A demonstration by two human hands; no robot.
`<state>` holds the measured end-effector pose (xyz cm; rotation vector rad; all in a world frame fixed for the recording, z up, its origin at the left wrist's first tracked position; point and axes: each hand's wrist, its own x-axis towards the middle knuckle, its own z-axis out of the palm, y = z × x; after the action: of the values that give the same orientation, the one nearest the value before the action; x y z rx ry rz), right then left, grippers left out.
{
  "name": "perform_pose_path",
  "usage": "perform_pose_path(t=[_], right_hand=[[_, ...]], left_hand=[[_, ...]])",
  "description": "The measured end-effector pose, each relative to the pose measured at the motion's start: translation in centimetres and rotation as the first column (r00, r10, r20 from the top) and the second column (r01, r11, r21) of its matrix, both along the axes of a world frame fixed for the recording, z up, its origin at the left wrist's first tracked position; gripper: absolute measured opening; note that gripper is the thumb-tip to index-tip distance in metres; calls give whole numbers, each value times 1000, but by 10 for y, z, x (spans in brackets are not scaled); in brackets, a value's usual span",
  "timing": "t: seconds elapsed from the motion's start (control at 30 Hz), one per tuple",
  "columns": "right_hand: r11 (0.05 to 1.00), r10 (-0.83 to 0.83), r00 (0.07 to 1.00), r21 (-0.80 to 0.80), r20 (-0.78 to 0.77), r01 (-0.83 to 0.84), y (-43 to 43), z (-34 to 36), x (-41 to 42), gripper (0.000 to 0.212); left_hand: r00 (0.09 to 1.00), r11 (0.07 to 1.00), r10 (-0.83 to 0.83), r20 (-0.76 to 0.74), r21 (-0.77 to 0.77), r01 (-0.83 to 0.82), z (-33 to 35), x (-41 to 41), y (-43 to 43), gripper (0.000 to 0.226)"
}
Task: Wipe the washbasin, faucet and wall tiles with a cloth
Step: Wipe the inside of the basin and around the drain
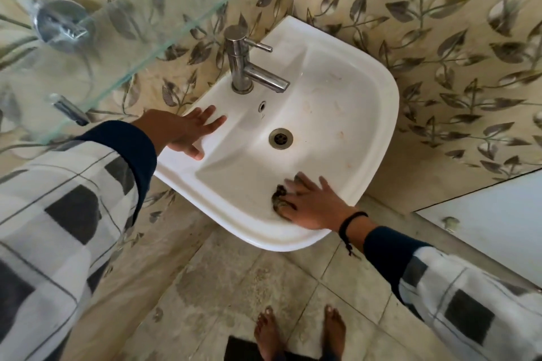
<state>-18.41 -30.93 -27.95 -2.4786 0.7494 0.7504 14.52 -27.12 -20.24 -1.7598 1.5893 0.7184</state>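
Observation:
A white washbasin [337, 102] hangs on a wall of leaf-patterned tiles [440, 38]. A steel faucet [246, 67] stands at its back rim, spout pointing right over the bowl. The drain [280, 138] lies in the middle, with faint brown stains to its right. My right hand [311, 205] presses a small dark cloth [278, 195] flat against the near inner slope of the bowl; the fingers look blurred. My left hand [190, 130] rests flat, fingers spread, on the basin's left rim, holding nothing.
A glass shelf [126, 47] on metal brackets juts out above and left of the basin. A white panel [492, 220] stands at the right. Below are beige floor tiles [234, 287], my bare feet [299, 334] and a dark mat [243, 349].

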Motion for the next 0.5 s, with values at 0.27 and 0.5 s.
perform_pose_path(t=[0.27, 0.5], right_hand=[[978, -207, 972, 40, 109, 204, 53, 17, 30, 51], [983, -131, 985, -142, -117, 113, -16, -3, -2, 56]], left_hand=[[983, 961, 179, -30, -210, -182, 8, -33, -6, 89], [974, 929, 226, 7, -303, -213, 2, -54, 3, 87]])
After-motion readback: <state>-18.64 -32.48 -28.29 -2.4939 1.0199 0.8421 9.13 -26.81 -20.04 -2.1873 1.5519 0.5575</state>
